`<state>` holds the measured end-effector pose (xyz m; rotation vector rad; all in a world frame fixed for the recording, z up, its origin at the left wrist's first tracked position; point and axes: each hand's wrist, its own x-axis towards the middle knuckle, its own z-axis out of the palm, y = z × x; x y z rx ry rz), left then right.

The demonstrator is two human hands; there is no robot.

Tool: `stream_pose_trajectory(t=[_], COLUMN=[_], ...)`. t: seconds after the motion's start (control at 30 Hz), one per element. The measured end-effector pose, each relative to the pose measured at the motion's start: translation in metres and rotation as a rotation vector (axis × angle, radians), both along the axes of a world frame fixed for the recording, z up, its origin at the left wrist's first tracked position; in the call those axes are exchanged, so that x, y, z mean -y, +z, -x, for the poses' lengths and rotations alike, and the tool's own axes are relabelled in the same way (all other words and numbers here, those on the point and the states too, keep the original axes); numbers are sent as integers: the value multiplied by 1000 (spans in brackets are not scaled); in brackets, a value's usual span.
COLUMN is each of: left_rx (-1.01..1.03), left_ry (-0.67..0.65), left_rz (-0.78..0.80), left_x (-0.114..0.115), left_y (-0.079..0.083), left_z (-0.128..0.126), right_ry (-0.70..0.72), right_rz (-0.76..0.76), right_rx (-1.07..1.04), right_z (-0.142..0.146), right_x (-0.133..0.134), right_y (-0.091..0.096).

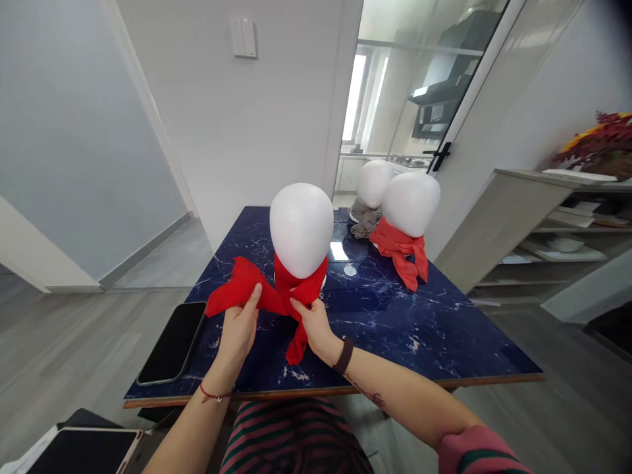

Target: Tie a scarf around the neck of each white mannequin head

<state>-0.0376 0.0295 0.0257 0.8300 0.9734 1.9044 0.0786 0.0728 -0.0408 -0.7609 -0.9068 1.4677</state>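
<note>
A white mannequin head [301, 227] stands upright at the middle of the table, a bright red scarf [247, 288] wrapped round its neck. My left hand [241, 324] grips one end of the scarf, drawn out to the left, with the thumb on top of the cloth. Close under the chin, my right hand [314, 324] pinches the scarf where its parts cross. The other end hangs down onto the table beside my right hand. Fingertips of both hands are partly hidden by the cloth.
The table [380, 336] has a dark blue marbled top. On its left edge lies a black phone [172, 342]. Farther back right stand a head with a coral scarf [402, 253] and one with a grey scarf [366, 220]. Shelves [538, 230] stand at the right.
</note>
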Motion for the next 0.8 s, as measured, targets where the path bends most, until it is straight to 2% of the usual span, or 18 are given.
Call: stream_pose_trajectory(t=[0.07, 0.1, 0.2, 0.37, 0.5, 0.6, 0.7, 0.8], left_rx=[78, 43, -283, -812, -1065, -1087, -1014, -1024], left_ry=[-26, -7, 25, -303, -351, -384, -456, -478], left_rz=[7, 27, 107, 146, 122, 178, 253, 334], left_x=[-6, -8, -18, -41, -61, -72, -77, -80], left_y=[0, -1, -9, -17, -13, -9, -6, -3], left_z=[-4, -4, 0, 13, 17, 17, 16, 16], right_ry=[-15, -17, -3, -55, -170, -192, -145, -79], right_rz=[0, -2, -56, -132, -295, -390, -386, -364], right_rx=[15, 23, 52, 199, 342, 461, 487, 519], right_z=[0, 0, -1, -1, -5, -9, -11, -11], right_x=[-1, -1, -4, -8, -6, -4, -7, -11], right_y=[0, 0, 1, 0, 3, 7, 6, 2])
